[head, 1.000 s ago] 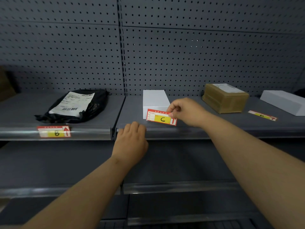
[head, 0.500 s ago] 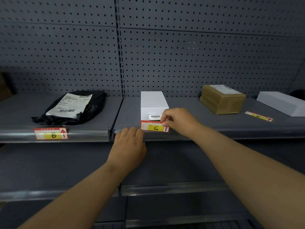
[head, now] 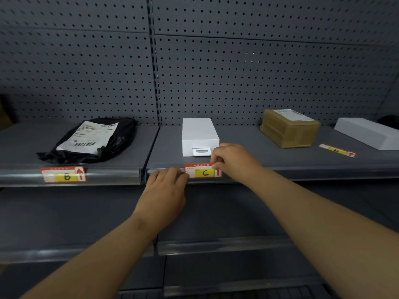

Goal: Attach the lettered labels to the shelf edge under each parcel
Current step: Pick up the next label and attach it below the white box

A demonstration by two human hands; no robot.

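Note:
The red and yellow label C [head: 201, 171] lies against the shelf edge strip [head: 302, 172], right below the small white box [head: 198, 134]. My right hand [head: 232, 160] pinches the label's upper right corner. My left hand [head: 165, 187] rests with its fingers curled over the edge strip just left of the label, touching its left end. Label B [head: 63, 174] sits in the strip under the black mailer bag [head: 95, 140]. Label D [head: 336, 149] lies loose on the shelf between the brown carton [head: 289, 128] and the flat white box [head: 369, 133].
A grey pegboard [head: 237, 72] backs the shelf. A vertical divider post [head: 154, 83] splits the two bays. A lower shelf [head: 216, 244] runs beneath my forearms. Something dark sits at the far right end [head: 388, 121].
My right hand has brought label C down from above the shelf to the edge strip below the white box. My left hand stayed on the strip.

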